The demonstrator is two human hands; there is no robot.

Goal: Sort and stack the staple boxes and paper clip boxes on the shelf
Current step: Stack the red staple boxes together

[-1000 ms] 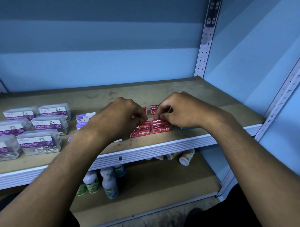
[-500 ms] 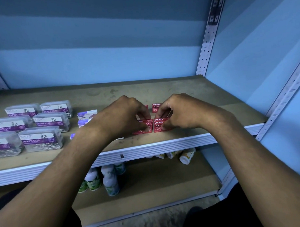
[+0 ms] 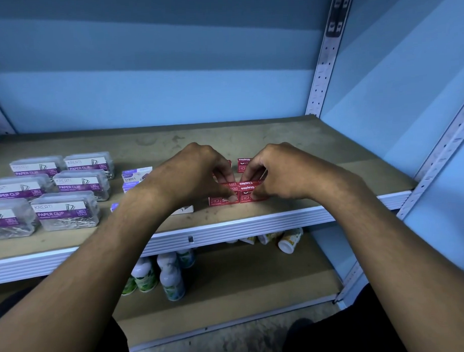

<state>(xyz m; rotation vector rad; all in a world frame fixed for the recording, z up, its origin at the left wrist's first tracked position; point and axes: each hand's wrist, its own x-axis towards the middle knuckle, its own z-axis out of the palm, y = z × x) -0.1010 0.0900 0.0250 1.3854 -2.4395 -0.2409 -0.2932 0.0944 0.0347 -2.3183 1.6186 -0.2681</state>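
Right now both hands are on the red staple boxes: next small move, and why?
Probably square up the two red stacks, then let go. The left hand and right hand pinch adjoining stacks near the shelf front. One loose red box behind them looks like the next pick.

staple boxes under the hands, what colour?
Red staple boxes with white lettering; head view.

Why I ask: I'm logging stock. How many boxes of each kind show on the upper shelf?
clear paper clip boxes: 6
red staple boxes: at least 6, some partly hidden
purple-and-white staple boxes: at least 3, partly hidden
Total: at least 15
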